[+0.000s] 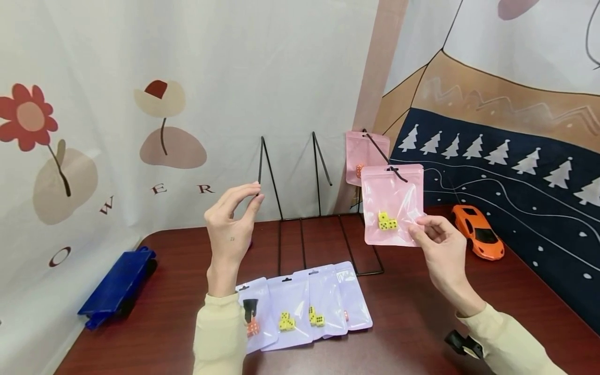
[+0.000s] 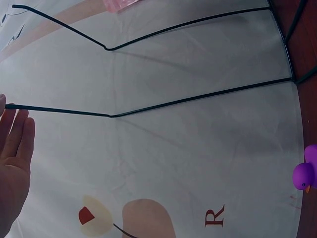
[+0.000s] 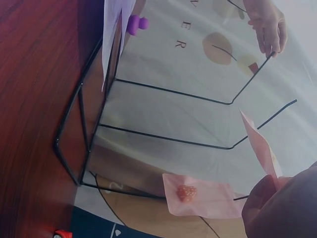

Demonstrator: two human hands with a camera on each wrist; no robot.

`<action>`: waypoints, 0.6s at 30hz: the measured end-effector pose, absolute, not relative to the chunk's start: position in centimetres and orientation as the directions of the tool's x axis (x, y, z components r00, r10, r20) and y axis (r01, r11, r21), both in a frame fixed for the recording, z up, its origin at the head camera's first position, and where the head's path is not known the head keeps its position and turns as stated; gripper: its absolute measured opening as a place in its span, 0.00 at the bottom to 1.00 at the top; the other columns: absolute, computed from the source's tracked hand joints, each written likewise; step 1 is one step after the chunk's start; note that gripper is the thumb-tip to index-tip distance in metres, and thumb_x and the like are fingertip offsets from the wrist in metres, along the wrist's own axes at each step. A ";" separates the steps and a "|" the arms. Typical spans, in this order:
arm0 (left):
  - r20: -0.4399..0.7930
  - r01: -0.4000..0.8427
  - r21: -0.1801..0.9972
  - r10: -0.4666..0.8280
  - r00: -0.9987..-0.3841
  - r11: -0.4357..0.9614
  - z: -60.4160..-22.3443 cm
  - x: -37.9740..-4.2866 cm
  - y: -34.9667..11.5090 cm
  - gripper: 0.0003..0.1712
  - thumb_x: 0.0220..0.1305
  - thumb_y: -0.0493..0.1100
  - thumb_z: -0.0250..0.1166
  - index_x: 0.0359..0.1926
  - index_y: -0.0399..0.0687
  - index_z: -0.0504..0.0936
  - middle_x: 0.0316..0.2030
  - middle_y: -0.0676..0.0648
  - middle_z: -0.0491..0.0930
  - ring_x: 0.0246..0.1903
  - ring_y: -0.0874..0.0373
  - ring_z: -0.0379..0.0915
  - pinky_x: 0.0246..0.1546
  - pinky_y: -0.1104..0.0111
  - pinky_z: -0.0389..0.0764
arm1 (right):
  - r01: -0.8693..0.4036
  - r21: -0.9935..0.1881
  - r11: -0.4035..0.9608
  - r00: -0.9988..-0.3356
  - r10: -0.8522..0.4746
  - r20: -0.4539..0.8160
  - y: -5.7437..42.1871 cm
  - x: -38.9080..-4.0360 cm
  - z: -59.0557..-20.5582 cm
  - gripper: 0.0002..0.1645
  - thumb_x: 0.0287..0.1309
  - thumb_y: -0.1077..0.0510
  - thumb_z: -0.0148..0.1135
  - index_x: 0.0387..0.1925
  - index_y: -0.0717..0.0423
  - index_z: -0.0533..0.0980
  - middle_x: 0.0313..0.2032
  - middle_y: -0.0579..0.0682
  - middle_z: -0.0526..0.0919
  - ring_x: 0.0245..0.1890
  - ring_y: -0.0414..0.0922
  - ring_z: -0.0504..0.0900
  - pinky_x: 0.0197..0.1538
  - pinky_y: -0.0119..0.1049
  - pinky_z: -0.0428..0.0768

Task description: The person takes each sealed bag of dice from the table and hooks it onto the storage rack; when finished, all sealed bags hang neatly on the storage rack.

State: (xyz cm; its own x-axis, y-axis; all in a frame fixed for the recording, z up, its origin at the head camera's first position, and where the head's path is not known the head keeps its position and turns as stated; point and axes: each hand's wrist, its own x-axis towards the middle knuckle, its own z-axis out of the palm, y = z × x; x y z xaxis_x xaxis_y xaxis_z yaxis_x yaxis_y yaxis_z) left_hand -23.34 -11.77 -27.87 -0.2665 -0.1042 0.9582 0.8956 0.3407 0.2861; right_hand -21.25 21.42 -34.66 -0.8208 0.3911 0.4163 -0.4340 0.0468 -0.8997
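Note:
My right hand (image 1: 442, 247) pinches the lower right corner of a pink zip pouch (image 1: 389, 195) with several yellow dice inside. The hang hole of this pouch is over the front end of the right prong of a black wire rack (image 2: 198, 98). Farther back on that prong hangs another pink pouch (image 1: 356, 148), with orange-red dice in it. With thumb and fingertips, my left hand (image 1: 229, 224) pinches the free tip of the rack's left prong. The middle prong (image 1: 316, 177) carries nothing.
Several lavender pouches (image 1: 287, 294) with dice lie overlapping on the table, in front of the rack. An orange toy car (image 1: 475, 229) stands at the right, and a blue plastic object (image 1: 119, 284) lies at the left. A purple rubber duck (image 2: 304, 176) sits near the rack's base.

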 end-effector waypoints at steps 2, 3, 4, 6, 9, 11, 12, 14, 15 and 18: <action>0.958 0.895 0.286 -0.103 -0.267 0.342 -27.8 -23.4 -11.7 0.09 0.47 0.18 0.68 0.32 0.26 0.83 0.34 0.36 0.83 0.38 0.44 0.81 0.46 0.63 0.80 | -0.435 -0.899 0.045 -0.819 0.394 0.417 21.4 -21.4 -34.6 0.08 0.52 0.73 0.66 0.36 0.68 0.77 0.33 0.51 0.79 0.31 0.40 0.78 0.35 0.22 0.80; 0.958 0.895 0.285 -0.103 -0.266 0.343 -27.9 -23.4 -11.7 0.09 0.46 0.18 0.68 0.32 0.26 0.83 0.34 0.36 0.83 0.38 0.45 0.81 0.46 0.63 0.80 | -0.436 -0.899 0.046 -0.818 0.396 0.417 21.5 -21.5 -34.5 0.08 0.52 0.73 0.66 0.36 0.67 0.77 0.33 0.51 0.79 0.31 0.41 0.78 0.35 0.22 0.80; 0.959 0.895 0.284 -0.104 -0.265 0.343 -27.8 -23.4 -11.7 0.09 0.46 0.18 0.68 0.32 0.26 0.83 0.34 0.36 0.83 0.38 0.45 0.81 0.46 0.63 0.80 | -0.435 -0.899 0.047 -0.817 0.399 0.416 21.5 -21.6 -34.5 0.09 0.51 0.73 0.66 0.36 0.67 0.77 0.33 0.51 0.79 0.30 0.40 0.78 0.34 0.22 0.80; 0.959 0.895 0.283 -0.105 -0.263 0.344 -27.8 -23.4 -11.7 0.09 0.47 0.19 0.68 0.32 0.26 0.83 0.34 0.36 0.83 0.38 0.44 0.81 0.46 0.63 0.80 | -0.433 -0.900 0.051 -0.815 0.405 0.415 21.5 -21.9 -34.4 0.09 0.51 0.73 0.66 0.35 0.67 0.77 0.32 0.51 0.79 0.30 0.40 0.78 0.33 0.22 0.79; 0.960 0.896 0.281 -0.107 -0.260 0.344 -27.8 -23.5 -11.6 0.08 0.47 0.19 0.68 0.32 0.26 0.83 0.34 0.36 0.83 0.38 0.44 0.81 0.46 0.63 0.80 | -0.432 -0.901 0.048 -0.814 0.410 0.412 21.5 -22.2 -34.2 0.09 0.51 0.73 0.67 0.35 0.66 0.78 0.32 0.50 0.80 0.30 0.40 0.77 0.33 0.22 0.79; 0.959 0.896 0.282 -0.106 -0.261 0.342 -27.8 -23.5 -11.6 0.07 0.48 0.20 0.68 0.32 0.26 0.83 0.34 0.36 0.83 0.38 0.44 0.80 0.46 0.63 0.80 | -0.441 -0.897 0.034 -0.812 0.410 0.415 21.5 -22.5 -34.2 0.09 0.51 0.73 0.67 0.35 0.66 0.78 0.31 0.50 0.80 0.30 0.40 0.77 0.33 0.22 0.79; 0.959 0.896 0.282 -0.105 -0.262 0.344 -27.9 -23.6 -11.6 0.08 0.48 0.20 0.68 0.32 0.26 0.83 0.34 0.36 0.83 0.38 0.44 0.80 0.46 0.63 0.80 | -0.446 -0.895 0.018 -0.813 0.409 0.414 21.5 -22.6 -34.2 0.09 0.51 0.73 0.66 0.35 0.66 0.78 0.30 0.50 0.80 0.29 0.40 0.77 0.33 0.22 0.80; 0.959 0.895 0.282 -0.105 -0.261 0.346 -28.1 -23.8 -11.7 0.09 0.47 0.19 0.68 0.32 0.27 0.83 0.34 0.37 0.83 0.38 0.44 0.81 0.46 0.63 0.80 | -0.456 -0.890 -0.016 -0.818 0.403 0.411 21.4 -22.8 -34.2 0.08 0.51 0.74 0.66 0.35 0.66 0.78 0.29 0.50 0.80 0.28 0.40 0.77 0.32 0.23 0.80; 0.959 0.894 0.282 -0.105 -0.262 0.347 -28.3 -24.0 -11.8 0.09 0.46 0.19 0.68 0.32 0.27 0.83 0.34 0.37 0.83 0.38 0.45 0.81 0.46 0.63 0.80 | -0.459 -0.888 -0.035 -0.821 0.399 0.409 21.3 -22.8 -34.2 0.08 0.51 0.74 0.66 0.35 0.66 0.78 0.29 0.50 0.80 0.28 0.40 0.77 0.32 0.23 0.80; 0.960 0.893 0.280 -0.106 -0.260 0.352 -28.8 -24.5 -12.1 0.12 0.43 0.17 0.68 0.32 0.28 0.83 0.34 0.37 0.83 0.38 0.46 0.81 0.46 0.64 0.80 | -0.465 -0.882 -0.081 -0.829 0.390 0.401 21.0 -23.0 -34.3 0.08 0.51 0.75 0.65 0.34 0.67 0.77 0.28 0.50 0.79 0.27 0.40 0.77 0.31 0.24 0.80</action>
State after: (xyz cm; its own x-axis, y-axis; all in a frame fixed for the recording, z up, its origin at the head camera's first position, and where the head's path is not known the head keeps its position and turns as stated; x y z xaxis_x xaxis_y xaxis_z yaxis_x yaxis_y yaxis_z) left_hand -24.51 -12.10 -28.79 -0.2596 -0.1058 0.9599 0.8930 0.3521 0.2803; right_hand -23.04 21.03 -34.31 -0.8290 0.3899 0.4010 -0.4646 -0.0808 -0.8819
